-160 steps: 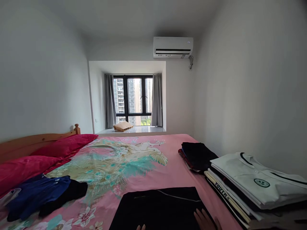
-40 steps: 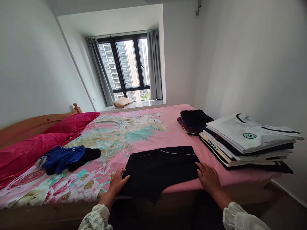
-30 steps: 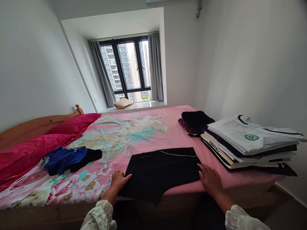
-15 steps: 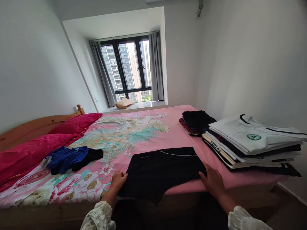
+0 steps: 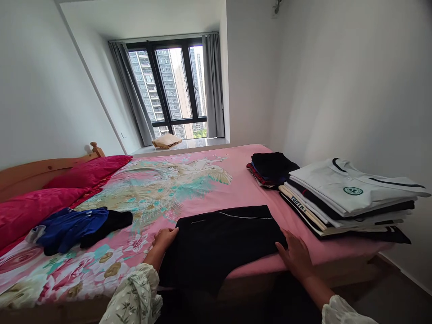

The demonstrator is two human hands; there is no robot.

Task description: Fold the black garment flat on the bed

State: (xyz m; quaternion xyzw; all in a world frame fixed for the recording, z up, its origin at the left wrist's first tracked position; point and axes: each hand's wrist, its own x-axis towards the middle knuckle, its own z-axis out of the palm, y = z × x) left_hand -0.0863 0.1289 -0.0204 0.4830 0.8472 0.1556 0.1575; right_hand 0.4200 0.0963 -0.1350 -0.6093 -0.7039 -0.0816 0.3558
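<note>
A pair of black shorts, folded in half with a thin pale line near the top, lies at the bed's front edge; its lower part hangs over the edge. My left hand is closed at the upper left corner of the shorts, thumb and fingers pinching the cloth. At the right end, my right hand rests against the leg hem, thumb and fingers apart and touching the fabric.
Right of the shorts stands a tall stack of folded shirts, with a smaller folded pile behind it. Crumpled blue and black clothes lie on the left near red pillows. The bed has a floral pink sheet.
My left hand has moved up along the shorts' left edge to the upper corner. My right hand stays at the hem. The view has shifted slightly.
</note>
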